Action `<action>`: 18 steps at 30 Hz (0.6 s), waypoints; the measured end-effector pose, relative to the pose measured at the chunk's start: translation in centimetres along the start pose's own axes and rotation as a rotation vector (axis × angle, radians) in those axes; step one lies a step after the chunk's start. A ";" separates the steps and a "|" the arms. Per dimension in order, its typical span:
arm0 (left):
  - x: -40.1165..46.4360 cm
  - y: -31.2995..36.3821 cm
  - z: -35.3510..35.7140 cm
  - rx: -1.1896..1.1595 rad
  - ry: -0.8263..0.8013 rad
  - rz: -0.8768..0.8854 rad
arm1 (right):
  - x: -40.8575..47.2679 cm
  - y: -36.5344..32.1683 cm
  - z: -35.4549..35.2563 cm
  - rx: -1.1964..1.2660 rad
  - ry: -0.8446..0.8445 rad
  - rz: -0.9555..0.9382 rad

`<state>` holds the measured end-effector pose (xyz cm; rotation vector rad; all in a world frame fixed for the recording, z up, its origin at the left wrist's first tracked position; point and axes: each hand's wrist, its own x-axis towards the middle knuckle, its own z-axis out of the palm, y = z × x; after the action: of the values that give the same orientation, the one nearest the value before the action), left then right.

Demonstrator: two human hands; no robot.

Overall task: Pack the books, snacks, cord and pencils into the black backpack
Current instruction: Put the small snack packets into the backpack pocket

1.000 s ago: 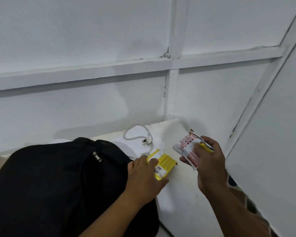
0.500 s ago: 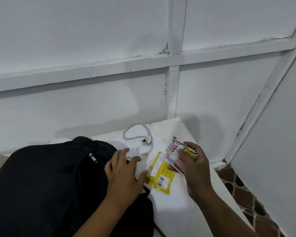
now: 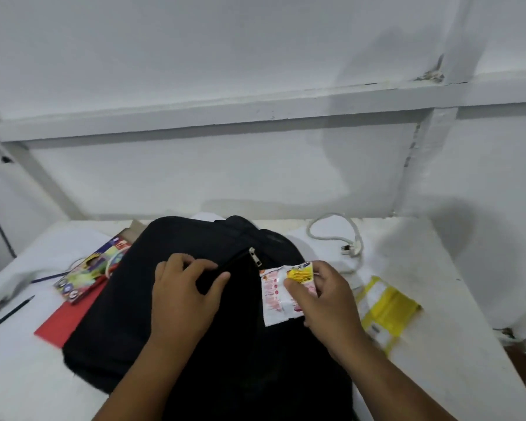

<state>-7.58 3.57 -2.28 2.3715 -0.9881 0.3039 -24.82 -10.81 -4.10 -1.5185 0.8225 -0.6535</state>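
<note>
While lying flat mid-counter [image 3: 438,299] with bare white surface at both sides, black backpack [image 3: 195,344] being pinched at its zipper edge by left hand [image 3: 182,299], right hand [image 3: 328,302] gripping white snack packet [image 3: 275,299] just over it, yellow packet [image 3: 383,311] and white cord [image 3: 334,235] lying rightward.

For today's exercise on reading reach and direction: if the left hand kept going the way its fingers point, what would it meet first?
The left hand already grips the black backpack fabric, fingers pointing up and right. Straight ahead, it would probably meet the metal zipper pull first, though depth is hard to judge.
</note>
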 end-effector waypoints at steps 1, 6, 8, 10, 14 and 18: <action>0.2 0.0 -0.7 -0.037 -0.013 -0.008 | 0.1 -0.2 0.9 -0.073 -0.048 -0.015; 1.1 0.1 -3.1 -0.283 -0.063 -0.118 | 0.6 -1.7 5.2 -0.192 -0.180 0.016; 1.6 -0.1 -3.6 -0.361 -0.084 -0.146 | 0.8 -2.0 6.8 -0.148 -0.156 0.032; 2.3 -0.3 -4.0 -0.414 -0.091 -0.158 | 0.7 -2.4 8.1 -0.065 -0.145 0.031; 3.5 -0.9 -4.4 -0.511 -0.111 -0.138 | -0.1 -1.9 10.0 -0.117 -0.231 -0.007; 3.9 -1.3 -3.8 -0.554 -0.180 -0.055 | 0.1 -0.4 10.6 -0.333 -0.094 -0.058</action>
<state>-3.84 4.19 1.89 1.9317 -0.9367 -0.1906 -16.25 -4.65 -4.85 -1.8656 0.8475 -0.4982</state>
